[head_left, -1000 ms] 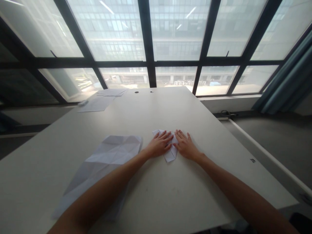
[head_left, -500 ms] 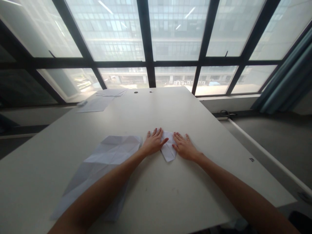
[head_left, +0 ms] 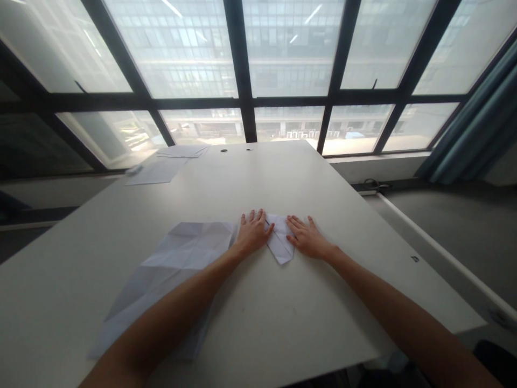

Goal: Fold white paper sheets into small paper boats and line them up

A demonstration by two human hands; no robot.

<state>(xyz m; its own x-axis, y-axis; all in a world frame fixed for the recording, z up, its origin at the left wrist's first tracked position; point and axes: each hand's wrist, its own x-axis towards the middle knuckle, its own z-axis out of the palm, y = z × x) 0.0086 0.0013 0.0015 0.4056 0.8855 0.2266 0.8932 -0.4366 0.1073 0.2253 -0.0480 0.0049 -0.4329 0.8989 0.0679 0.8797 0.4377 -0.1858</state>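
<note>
A small folded sheet of white paper (head_left: 280, 243) lies flat on the white table, its pointed end toward me and a crease line running down it. My left hand (head_left: 254, 233) rests on its left edge with the fingers spread. On the opposite edge lies my right hand (head_left: 306, 237), palm down and fingers stretched out. Both hands cover parts of the folded paper's sides. To the left, partly under my left forearm, a larger creased sheet of paper (head_left: 173, 264) is spread out.
More white sheets (head_left: 157, 171) lie at the far left corner of the table (head_left: 250, 183). Large windows with dark frames (head_left: 242, 102) rise behind it. A blue curtain (head_left: 476, 129) hangs at the right, and a white rail (head_left: 440, 250) runs beyond the table's right edge.
My left hand has shifted slightly left, so more of the folded paper's middle and its crease shows. The right hand stays nearly in place. The whole view has moved a little.
</note>
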